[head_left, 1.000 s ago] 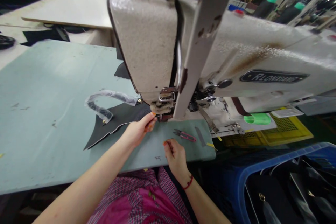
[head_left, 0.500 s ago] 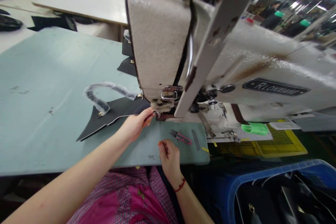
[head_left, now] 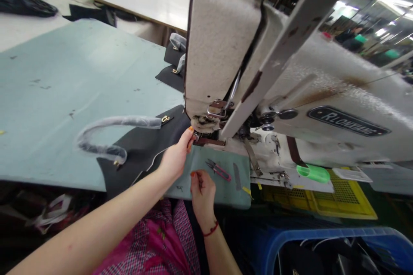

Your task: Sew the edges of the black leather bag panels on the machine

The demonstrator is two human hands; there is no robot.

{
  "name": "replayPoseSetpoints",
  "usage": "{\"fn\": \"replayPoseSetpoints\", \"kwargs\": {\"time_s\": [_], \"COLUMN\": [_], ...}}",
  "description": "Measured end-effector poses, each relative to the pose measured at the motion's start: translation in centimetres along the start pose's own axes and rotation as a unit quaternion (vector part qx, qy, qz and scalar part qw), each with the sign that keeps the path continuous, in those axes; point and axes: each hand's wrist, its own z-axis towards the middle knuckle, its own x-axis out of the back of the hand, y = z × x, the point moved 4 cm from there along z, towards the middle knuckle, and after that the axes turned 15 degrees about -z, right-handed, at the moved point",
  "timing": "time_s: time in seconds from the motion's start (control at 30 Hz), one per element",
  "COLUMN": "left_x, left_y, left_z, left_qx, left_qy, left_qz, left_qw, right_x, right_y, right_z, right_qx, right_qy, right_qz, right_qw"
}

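My left hand (head_left: 177,154) pinches the edge of a black bag panel (head_left: 138,144) close under the head of a sewing machine (head_left: 222,47). The panel has a white edge line and a curved handle (head_left: 97,135) in clear wrapping, with gold-coloured fittings. The stitching point is partly hidden by the machine and my fingers. My right hand (head_left: 203,191) rests near the table's front edge with its fingers curled together; whatever is in them, if anything, is hidden. Just beyond it lie pink-handled thread snips (head_left: 219,170) and a flat grey blade-like strip (head_left: 237,176).
Behind the machine head, more black panels (head_left: 171,76) with wrapped handles lie on the pale green table (head_left: 64,90). A blue bin (head_left: 274,249) with black pieces stands at the lower right, below a yellow crate (head_left: 351,197). A green tube (head_left: 312,173) sits by the machine bed.
The black panel has turned, so its near end now hangs over the table's front edge and the handle lies further left. My left hand stays at the machine. The view has shifted.
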Motion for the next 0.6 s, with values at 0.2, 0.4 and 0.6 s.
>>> {"fn": "replayPoseSetpoints", "kwargs": {"time_s": [0.2, 0.4, 0.6], "left_x": [-0.2, 1.5, -4.4], "left_y": [-0.7, 6.4, 13.7], "left_z": [-2.7, -6.8, 2.8], "left_qx": [-0.033, 0.01, -0.083], "left_qy": [0.018, -0.187, -0.381], "left_qz": [-0.009, 0.133, 0.382], "left_qw": [0.999, 0.973, 0.838], "right_x": [1.2, 0.5, -3.1], "right_y": [-1.5, -6.7, -10.3], "right_z": [0.5, 3.1, 6.1], "right_qx": [-0.017, -0.043, -0.1], "right_qy": [0.046, -0.021, -0.058], "right_qz": [0.069, 0.283, 0.397], "right_qw": [0.996, 0.958, 0.91]}}
